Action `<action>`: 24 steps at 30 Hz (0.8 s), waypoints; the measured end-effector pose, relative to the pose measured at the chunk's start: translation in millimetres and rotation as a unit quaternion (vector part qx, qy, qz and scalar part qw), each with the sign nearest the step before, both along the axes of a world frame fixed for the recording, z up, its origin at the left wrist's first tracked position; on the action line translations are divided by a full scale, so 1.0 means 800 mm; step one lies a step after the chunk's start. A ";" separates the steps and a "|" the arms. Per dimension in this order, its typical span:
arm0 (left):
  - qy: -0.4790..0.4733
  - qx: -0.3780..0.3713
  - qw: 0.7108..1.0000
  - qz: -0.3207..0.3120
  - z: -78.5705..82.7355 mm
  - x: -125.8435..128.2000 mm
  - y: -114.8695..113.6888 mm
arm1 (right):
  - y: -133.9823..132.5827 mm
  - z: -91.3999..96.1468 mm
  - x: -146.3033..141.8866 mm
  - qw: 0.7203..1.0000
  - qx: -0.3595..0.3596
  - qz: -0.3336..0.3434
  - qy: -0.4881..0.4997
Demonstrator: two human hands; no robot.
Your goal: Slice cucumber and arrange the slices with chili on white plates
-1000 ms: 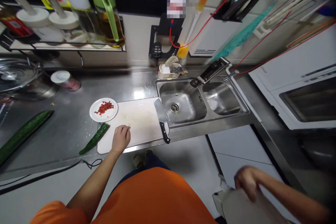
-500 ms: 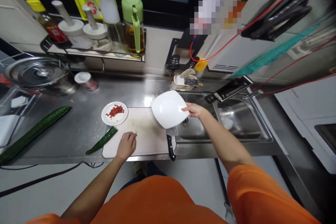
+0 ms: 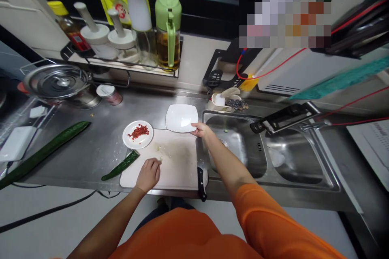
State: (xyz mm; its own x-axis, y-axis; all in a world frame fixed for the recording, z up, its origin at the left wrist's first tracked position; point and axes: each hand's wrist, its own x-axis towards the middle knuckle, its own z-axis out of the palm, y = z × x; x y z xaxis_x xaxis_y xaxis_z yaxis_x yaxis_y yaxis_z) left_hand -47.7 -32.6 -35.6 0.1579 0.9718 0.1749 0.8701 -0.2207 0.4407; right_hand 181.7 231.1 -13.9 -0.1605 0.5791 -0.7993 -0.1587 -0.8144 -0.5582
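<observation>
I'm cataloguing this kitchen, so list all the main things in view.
Rectangular cutting board: 1, off-white, centre
Glossy four-cornered plate: 1, white, board's far edge
Round plate: 1, white, board's far-left corner
Chopped bits: many, red, on round plate
Whole cucumber: 1, green, left
Cut cucumber piece: 1, green, board's left edge
Kitchen knife: 1, black-handled, board's right
Lidded metal pot: 1, silver, far left
Lidded can: 1, pink, beside pot
Bottles and jars: 5, mixed, upper left
Steel sink basins: 2, silver, right
Tap: 1, black and silver, over sink
Left hand: 1, bare, on board
Right hand: 1, bare, holding four-cornered plate
</observation>
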 end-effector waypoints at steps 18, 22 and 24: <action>0.006 -0.006 1.000 0.003 -0.003 -0.001 -0.002 | 0.017 -0.021 -0.013 0.913 0.110 0.148 -0.364; 0.009 -0.001 1.000 0.002 0.001 0.000 0.000 | 0.019 -0.011 -0.009 0.865 0.134 0.208 -0.436; 0.011 -0.002 1.000 0.001 0.003 0.000 0.000 | 0.019 -0.002 -0.009 0.844 0.149 0.231 -0.461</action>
